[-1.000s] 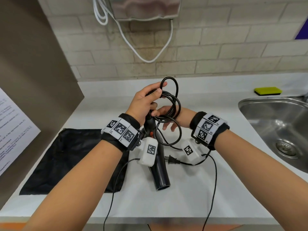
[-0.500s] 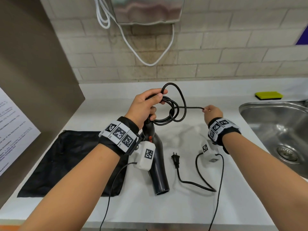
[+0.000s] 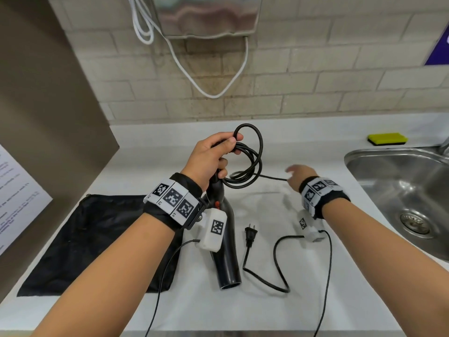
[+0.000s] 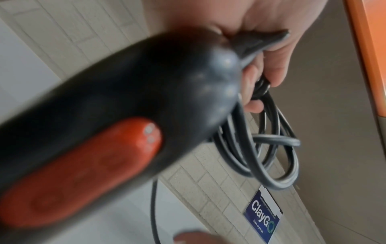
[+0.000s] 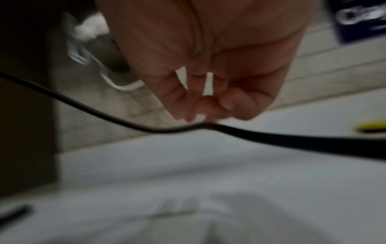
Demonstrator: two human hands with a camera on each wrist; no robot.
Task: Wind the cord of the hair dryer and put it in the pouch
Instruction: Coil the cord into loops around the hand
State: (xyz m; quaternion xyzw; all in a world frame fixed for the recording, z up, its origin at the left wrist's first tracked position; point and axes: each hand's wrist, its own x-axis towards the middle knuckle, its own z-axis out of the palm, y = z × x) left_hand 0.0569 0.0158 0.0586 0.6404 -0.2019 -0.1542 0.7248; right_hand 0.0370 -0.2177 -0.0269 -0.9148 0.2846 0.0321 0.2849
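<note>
Winding is under way: the left hand (image 3: 211, 158) grips the hair dryer (image 3: 224, 242) by its handle, its nozzle resting near the counter's (image 3: 194, 310) front edge, and clamps several coils of cord (image 3: 252, 164) with curled fingers. The right hand (image 3: 300, 177) pinches the cord's free run. The plug (image 3: 250, 235) lies mid-counter, so I judge another loop is needed. The pouch (image 3: 97, 239) lies flat at the left edge.
</note>
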